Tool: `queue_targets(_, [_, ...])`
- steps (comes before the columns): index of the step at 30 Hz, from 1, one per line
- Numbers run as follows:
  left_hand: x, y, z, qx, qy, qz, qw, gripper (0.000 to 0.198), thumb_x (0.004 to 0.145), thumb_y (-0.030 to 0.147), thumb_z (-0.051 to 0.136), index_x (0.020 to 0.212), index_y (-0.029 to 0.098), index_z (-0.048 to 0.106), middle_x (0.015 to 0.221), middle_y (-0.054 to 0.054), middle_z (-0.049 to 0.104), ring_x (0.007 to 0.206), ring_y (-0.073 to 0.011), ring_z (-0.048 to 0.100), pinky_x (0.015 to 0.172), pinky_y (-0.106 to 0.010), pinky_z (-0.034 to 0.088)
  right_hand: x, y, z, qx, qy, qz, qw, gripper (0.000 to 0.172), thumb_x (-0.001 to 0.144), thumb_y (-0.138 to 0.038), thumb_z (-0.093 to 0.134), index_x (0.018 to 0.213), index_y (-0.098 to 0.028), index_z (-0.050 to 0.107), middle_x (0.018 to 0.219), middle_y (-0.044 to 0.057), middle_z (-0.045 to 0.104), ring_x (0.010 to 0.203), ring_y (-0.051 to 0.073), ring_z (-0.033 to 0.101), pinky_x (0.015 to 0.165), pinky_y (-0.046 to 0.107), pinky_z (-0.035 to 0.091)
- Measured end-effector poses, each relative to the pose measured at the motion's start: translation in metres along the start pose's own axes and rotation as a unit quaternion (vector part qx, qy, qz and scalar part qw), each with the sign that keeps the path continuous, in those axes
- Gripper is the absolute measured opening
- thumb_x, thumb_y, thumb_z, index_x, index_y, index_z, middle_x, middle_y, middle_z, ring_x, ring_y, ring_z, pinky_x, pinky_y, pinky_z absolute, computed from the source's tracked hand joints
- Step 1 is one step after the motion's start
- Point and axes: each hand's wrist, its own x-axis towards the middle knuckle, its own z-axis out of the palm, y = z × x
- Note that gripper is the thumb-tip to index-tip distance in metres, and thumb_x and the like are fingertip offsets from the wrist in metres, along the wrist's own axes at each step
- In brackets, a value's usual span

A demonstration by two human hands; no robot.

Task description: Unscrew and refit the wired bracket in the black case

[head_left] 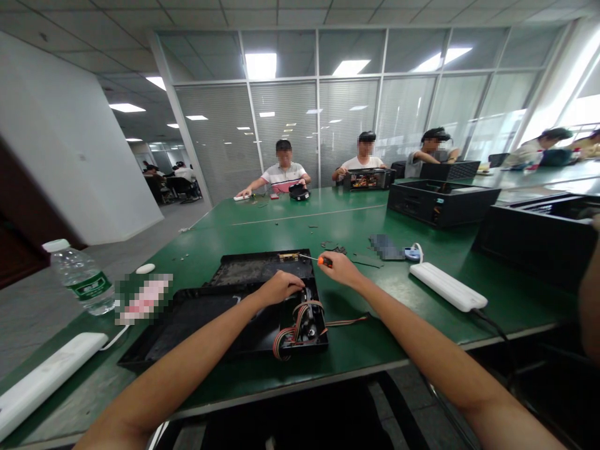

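Observation:
An opened black device case (197, 322) lies on the green table (412, 319) in front of me, its flat lid part (260, 267) behind it. Striped ribbon cables (300, 322) loop out of the case's right end. My left hand (280, 287) is closed and rests on the case's inner edge beside those cables. My right hand (341, 267) grips a small screwdriver with an orange handle (323, 260); its thin shaft points left toward the lid's far edge.
A water bottle (80, 276) and a white power strip (47, 375) lie at the left, another white strip (447, 286) at the right. Black computer cases (440, 201) stand further back. Several people sit across the table. Small screws and parts lie scattered mid-table.

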Motion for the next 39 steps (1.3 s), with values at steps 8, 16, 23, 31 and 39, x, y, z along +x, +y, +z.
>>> queue_targets(8, [-0.001,0.006,-0.001,0.033,-0.010,0.026,0.999,0.018,0.085,0.018,0.046,0.090,0.014,0.063,0.094,-0.006,0.065,0.090,-0.0145,0.058,0.085,-0.026,0.042,0.002,0.006,-0.035,0.372,-0.076,0.075,0.922,0.031,0.072,-0.030,0.053,0.097,-0.019,0.041,0.067,-0.005,0.050,0.050,0.008,0.043,0.048,0.021,0.036])
queue_targets(16, [-0.005,0.007,0.002,0.053,-0.009,0.016,0.998,0.013,0.086,0.019,0.045,0.094,0.013,0.054,0.091,-0.005,0.057,0.084,-0.0142,0.053,0.080,-0.027,0.043,0.003,-0.008,-0.040,0.333,0.168,0.119,0.920,0.032,0.079,-0.049,0.044,0.068,-0.019,0.045,0.048,-0.006,0.041,0.037,0.007,0.034,0.036,0.019,0.025])
queue_targets(23, [-0.002,0.000,0.004,0.044,0.000,0.050,0.998,0.020,0.088,0.020,0.043,0.099,0.014,0.058,0.094,-0.007,0.058,0.087,-0.0139,0.054,0.082,-0.025,0.042,-0.003,-0.020,-0.020,0.190,0.163,0.046,0.967,0.028,0.080,-0.043,0.046,0.069,-0.018,0.050,0.052,-0.004,0.044,0.049,0.009,0.042,0.049,0.021,0.034])
queue_targets(31, [0.001,-0.006,0.002,0.036,-0.002,0.040,0.999,0.017,0.085,0.021,0.050,0.095,0.015,0.063,0.093,-0.006,0.061,0.086,-0.0135,0.056,0.080,-0.023,0.042,-0.004,-0.023,-0.028,0.147,0.172,0.011,0.974,0.025,0.079,-0.038,0.045,0.066,-0.017,0.052,0.056,-0.003,0.047,0.052,0.010,0.042,0.053,0.021,0.034])
queue_targets(39, [0.003,-0.008,0.000,0.059,-0.029,0.053,0.996,0.015,0.085,0.020,0.051,0.093,0.015,0.062,0.091,-0.005,0.062,0.085,-0.0136,0.056,0.079,-0.022,0.041,-0.004,-0.028,-0.029,0.104,0.149,-0.028,0.983,0.025,0.079,-0.036,0.045,0.067,-0.016,0.055,0.057,-0.002,0.050,0.052,0.009,0.043,0.054,0.021,0.034])
